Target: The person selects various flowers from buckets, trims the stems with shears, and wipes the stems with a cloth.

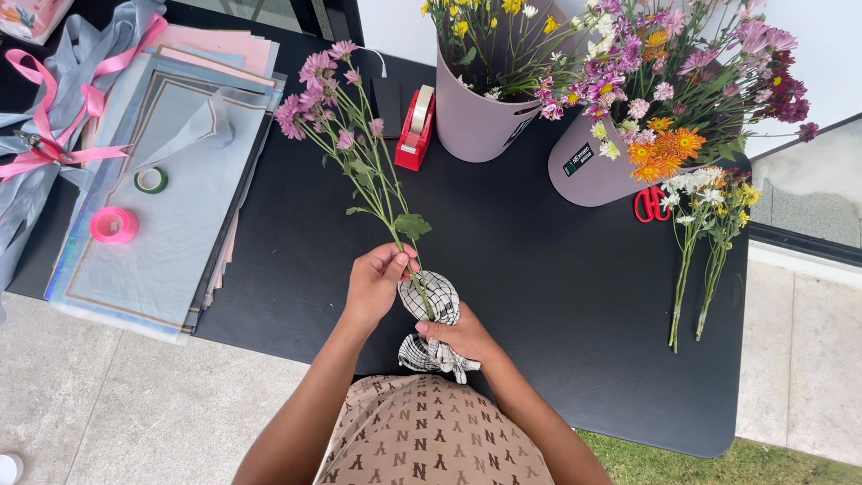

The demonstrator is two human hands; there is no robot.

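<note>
Right now I'm holding a bunch of pink flowers (334, 99) at the stems, over the black table (557, 287).

My left hand (375, 286) is closed around the stems just above a checked cloth (431, 301) that wraps their lower ends, and my right hand (462, 337) grips the cloth from below, its loose end hanging under my fingers. Sheets of wrapping paper (171, 233) with two ribbon rolls lie to the left; a red tape dispenser (416, 130), two flower buckets and red scissors (648, 205) sit farther back.

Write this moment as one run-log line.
left hand: grips pink flower stems | right hand: holds checked cloth around stem ends | table: black
</note>
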